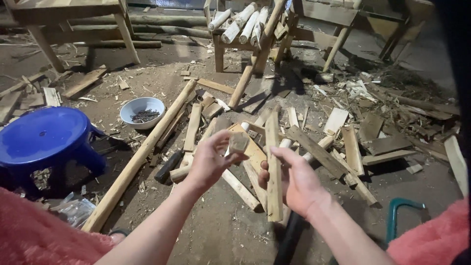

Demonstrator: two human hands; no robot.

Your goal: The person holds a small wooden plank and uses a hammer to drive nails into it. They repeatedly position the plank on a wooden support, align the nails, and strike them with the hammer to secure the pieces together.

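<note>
Holding a wooden slat upright, the right hand grips it; the left hand pinches a small block just beside, not yet joined.

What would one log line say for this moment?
left hand: holds small wood block | right hand: holds wooden slat upright | nearby: blue stool, white bowl, long pole

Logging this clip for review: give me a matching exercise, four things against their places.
Things:
1. small wood block
2. long wood slat
3. white bowl
4. blue stool

Places:
A. far left, on the ground
B. in the left hand
C. on the ground beside a long pole
D. in the right hand

Pairs: 1-B, 2-D, 3-C, 4-A
</note>
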